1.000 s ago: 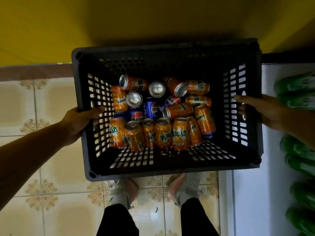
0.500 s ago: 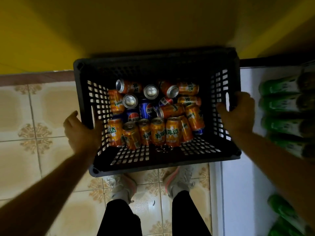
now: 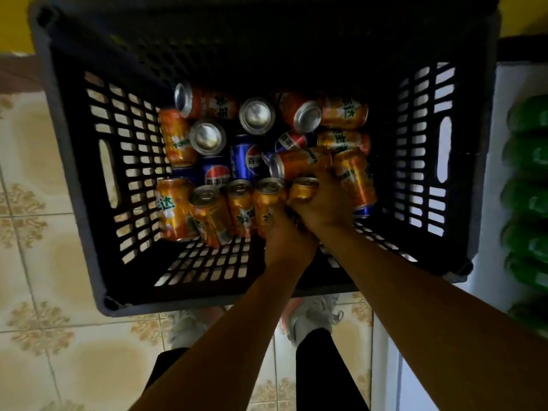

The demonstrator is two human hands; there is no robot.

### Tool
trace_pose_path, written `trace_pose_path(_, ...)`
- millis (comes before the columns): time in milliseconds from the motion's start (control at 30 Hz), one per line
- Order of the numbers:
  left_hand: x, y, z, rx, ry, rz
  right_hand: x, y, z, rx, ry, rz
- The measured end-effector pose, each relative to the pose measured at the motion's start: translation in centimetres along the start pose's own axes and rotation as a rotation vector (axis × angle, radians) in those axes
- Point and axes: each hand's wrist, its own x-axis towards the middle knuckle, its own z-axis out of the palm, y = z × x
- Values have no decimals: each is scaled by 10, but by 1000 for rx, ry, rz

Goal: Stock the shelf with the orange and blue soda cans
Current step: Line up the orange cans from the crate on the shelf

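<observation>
1. While both arms reach down into it, a black slatted plastic crate [image 3: 74,143] sits on the patterned tile floor [image 3: 44,292], just beside a white shelf unit [image 3: 504,84].
2. Orange soda cans [image 3: 175,209] and blue Pepsi cans [image 3: 246,155] lie jumbled on the crate's bottom. Some of them stand upright in a front row, others are tipped on their sides behind, and the blue ones sit near the middle.
3. At the right end of the front row, the right hand [image 3: 323,203] has its fingers curled tightly round the top of a gripped orange can [image 3: 304,189].
4. Partly tucked under the right wrist, the left hand [image 3: 286,238] lies against the neighbouring upright can [image 3: 267,200]. Its fingers are mostly hidden, so I cannot tell whether they clasp that can or only touch it.
5. Green bottles [image 3: 527,197] lie in a row on the shelf unit at the right edge.
6. Pale sneakers [image 3: 314,315] and dark trouser legs show below the crate's near rim.
</observation>
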Motion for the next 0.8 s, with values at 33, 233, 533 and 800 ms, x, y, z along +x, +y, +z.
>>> trace_pose_path(33,-1,0,-1,5,-15,4,-5,-2,-1,10,17,-1)
trace_pose_path(233,-49,31,-33,267,-58,198,-69,-15,-59,342,100,-19)
trace_pose_path(533,-187,168,-111,395,-488,180,-205,-51,-215,919,-64,238)
trace_pose_path(800,-361,222,-162,253,-443,289,-390,-107,-280,1372,276,280)
